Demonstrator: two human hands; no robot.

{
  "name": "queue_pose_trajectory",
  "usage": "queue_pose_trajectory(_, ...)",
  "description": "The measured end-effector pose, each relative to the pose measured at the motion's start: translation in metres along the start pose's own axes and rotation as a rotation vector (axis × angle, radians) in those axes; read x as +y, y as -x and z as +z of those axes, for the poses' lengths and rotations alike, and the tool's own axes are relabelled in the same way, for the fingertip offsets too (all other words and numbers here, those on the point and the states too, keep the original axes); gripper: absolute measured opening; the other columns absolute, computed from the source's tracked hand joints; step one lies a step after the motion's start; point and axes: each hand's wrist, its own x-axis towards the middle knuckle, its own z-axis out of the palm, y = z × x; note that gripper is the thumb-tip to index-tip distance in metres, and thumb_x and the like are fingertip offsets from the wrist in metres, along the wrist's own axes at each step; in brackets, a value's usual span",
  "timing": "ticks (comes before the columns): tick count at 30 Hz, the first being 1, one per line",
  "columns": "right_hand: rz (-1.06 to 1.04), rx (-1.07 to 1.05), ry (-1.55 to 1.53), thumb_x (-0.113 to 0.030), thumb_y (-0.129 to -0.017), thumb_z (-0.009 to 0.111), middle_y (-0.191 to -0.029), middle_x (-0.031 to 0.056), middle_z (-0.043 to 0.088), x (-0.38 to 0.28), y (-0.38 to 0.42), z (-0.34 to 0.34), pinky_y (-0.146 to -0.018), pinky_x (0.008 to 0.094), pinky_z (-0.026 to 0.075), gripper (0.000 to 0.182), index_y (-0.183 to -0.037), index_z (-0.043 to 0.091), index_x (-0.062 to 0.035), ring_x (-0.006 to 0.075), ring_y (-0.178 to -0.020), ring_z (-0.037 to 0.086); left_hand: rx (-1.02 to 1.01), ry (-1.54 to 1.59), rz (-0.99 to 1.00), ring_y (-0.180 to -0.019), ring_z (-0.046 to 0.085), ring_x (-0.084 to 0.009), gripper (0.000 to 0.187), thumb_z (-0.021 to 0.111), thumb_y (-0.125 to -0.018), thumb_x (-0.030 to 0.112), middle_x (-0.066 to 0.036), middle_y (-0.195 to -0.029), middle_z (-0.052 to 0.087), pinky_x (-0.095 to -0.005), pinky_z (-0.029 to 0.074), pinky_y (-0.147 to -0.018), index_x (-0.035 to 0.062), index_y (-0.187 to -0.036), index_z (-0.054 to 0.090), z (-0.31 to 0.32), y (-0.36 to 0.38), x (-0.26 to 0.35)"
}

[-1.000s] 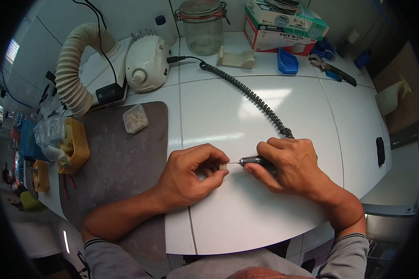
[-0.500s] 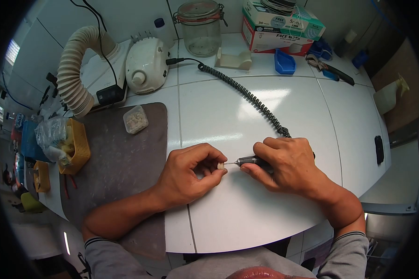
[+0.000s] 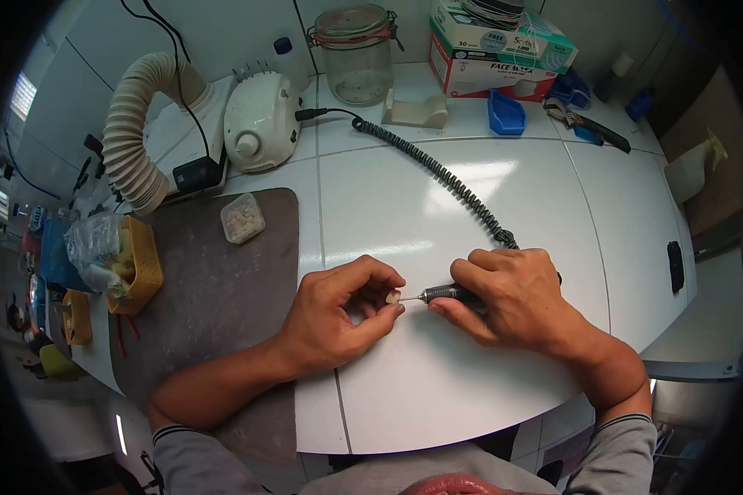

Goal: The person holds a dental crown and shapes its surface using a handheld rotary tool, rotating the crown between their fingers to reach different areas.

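Note:
My left hand point(image 3: 332, 312) pinches a small off-white tooth-like piece point(image 3: 394, 297) between thumb and fingertips, above the white tiled worktop. In my right hand point(image 3: 516, 301) is a dark rotary handpiece point(image 3: 446, 292), held nearly level with its thin metal bit point(image 3: 411, 298) pointing left. The bit's tip is right at the tooth-like piece. A black coiled cord point(image 3: 437, 169) runs from behind my right hand to the white control unit point(image 3: 261, 124) at the back. Part of the handpiece is hidden under my right fingers.
On the brown mat point(image 3: 215, 330) stands a small clear box point(image 3: 243, 219) of off-white pieces. A yellow basket point(image 3: 144, 268) and a ribbed hose point(image 3: 124, 140) are at left. Along the back are a glass jar point(image 3: 357, 66), a blue tray point(image 3: 506, 113), mask boxes point(image 3: 495, 70) and an adjustable wrench point(image 3: 586, 124).
The tooth-like piece has turned a little in my left fingertips, showing more of its face. Both hands stay in nearly the same place, and the view has shifted slightly.

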Motion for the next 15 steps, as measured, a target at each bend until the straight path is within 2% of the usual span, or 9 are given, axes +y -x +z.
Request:
queue_pose_trajectory(3, -0.013, 0.023, 0.004, -0.054, -0.102, 0.074, -0.070, 0.0063, 0.069, 0.0017, 0.0005, 0.0021, -0.046, 0.0396, 0.050, 0.046, -0.088, 0.074, -0.0101, 0.0262, -0.058, 0.072, 0.008, 0.026, -0.041, -0.088, 0.077, -0.0109, 0.023, 0.084, -0.092, 0.001, -0.007, -0.098, 0.078, -0.0252, 0.062, -0.074, -0.0003, -0.111, 0.070, 0.0007, 0.0003, 0.0002)
queue_pose_trajectory(6, -0.004, 0.004, 0.003, -0.054, -0.102, 0.073, -0.070, 0.0066, 0.069, 0.0012, 0.0012, 0.0018, -0.047, 0.0393, 0.050, 0.046, -0.088, 0.074, -0.0098, 0.0260, -0.058, 0.072, 0.007, -0.011, -0.001, -0.085, 0.076, -0.0105, 0.020, 0.084, -0.092, 0.001, -0.007, -0.098, 0.078, -0.0248, 0.062, -0.072, 0.0001, -0.106, 0.069, 0.0003, 0.0004, -0.0017)
queue_pose_trajectory(15, 0.020, -0.001, 0.003, -0.054, -0.103, 0.073, -0.071, 0.0072, 0.069, -0.0006, 0.0008, 0.0021, -0.046, 0.0387, 0.051, 0.047, -0.088, 0.074, -0.0095, 0.0250, -0.059, 0.073, 0.015, -0.044, 0.016, -0.072, 0.071, -0.0075, 0.020, 0.085, -0.090, 0.003, -0.005, -0.089, 0.076, -0.0234, 0.057, -0.064, 0.0002, -0.104, 0.070, -0.0002, -0.0007, 0.0010)
